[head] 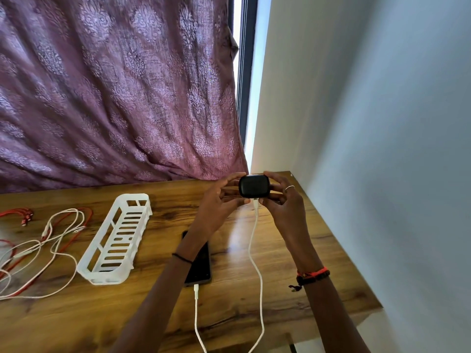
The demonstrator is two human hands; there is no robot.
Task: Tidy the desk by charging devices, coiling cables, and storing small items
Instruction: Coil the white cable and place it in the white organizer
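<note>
- My left hand (219,203) and right hand (283,200) both gripped the black earbud case (254,186), fingers curled round it, above the desk's (351,289) far right corner.
- A white charging cable (251,238) was plugged into the case and ran off the near edge.
- The phone (202,263) lay mid-desk, plugged in.
- A white basket (117,238) sat to its left, with tangled cables (38,240) by the left edge.
- Open wood showed along the right edge.

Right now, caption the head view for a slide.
Left hand and right hand hold a black earbud case, white cable at its port, above the desk; a phone lies beside a white basket.
</note>
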